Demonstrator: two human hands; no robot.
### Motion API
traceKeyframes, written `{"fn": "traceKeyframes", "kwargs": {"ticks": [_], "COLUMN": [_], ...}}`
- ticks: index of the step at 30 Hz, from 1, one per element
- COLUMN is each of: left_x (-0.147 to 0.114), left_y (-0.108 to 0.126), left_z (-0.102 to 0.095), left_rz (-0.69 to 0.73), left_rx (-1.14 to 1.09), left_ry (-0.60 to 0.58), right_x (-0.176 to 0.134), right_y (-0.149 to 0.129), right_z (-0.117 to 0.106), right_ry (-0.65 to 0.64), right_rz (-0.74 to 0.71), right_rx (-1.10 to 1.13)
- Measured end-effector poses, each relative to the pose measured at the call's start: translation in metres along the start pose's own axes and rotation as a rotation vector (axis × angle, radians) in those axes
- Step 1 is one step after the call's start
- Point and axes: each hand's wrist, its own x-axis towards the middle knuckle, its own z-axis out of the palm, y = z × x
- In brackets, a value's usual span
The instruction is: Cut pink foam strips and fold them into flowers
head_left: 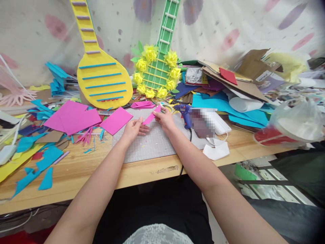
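Observation:
A folded-looking strip of pink craft foam (149, 118) is held slantwise above the grey cutting mat (149, 149). My right hand (165, 118) pinches its upper end between thumb and fingers. At its lower end, my left hand (133, 130) has the thumb and fingers closed about the edge. Just beyond the strip lie several cut pink foam pieces (142, 104) in a small stack. A pink foam rectangle (116, 120) rests to the left of my left hand. Close to my right hand sits a blue glue gun (186, 115), its black cord trailing toward me.
A yellow lute-shaped craft (104, 81) and a green one with yellow flowers (159, 64) lean at the back. Pink sheets (72, 118) and blue scraps (50, 157) cover the left. Cardboard (256, 66), blue sheets (215, 103) and a bagged red bucket (276, 134) crowd the right.

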Motion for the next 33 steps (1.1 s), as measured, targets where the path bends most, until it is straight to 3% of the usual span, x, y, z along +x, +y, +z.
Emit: {"fn": "traceKeyframes", "kwargs": {"ticks": [5,7,14,21,33], "left_x": [-0.004,-0.007,-0.012,-0.011,-0.007], "left_y": [-0.005,-0.006,0.000,-0.002,-0.008], "left_z": [-0.001,-0.002,-0.004,-0.003,-0.003], "left_rz": [0.409,0.496,0.427,0.504,0.598], "left_rx": [0.245,0.346,0.618,0.789,0.841], "left_ry": [0.115,0.113,0.130,0.165,0.268], "right_x": [-0.001,-0.002,-0.001,-0.001,-0.006], "right_y": [0.002,0.002,0.004,0.005,0.000], "right_z": [0.002,0.003,0.003,0.004,0.006], "right_ry": [0.033,0.054,0.068,0.081,0.084], "right_rz": [-0.018,-0.033,-0.092,-0.085,0.003], "right_rx": [-0.042,-0.056,-0.127,-0.111,-0.037]}}
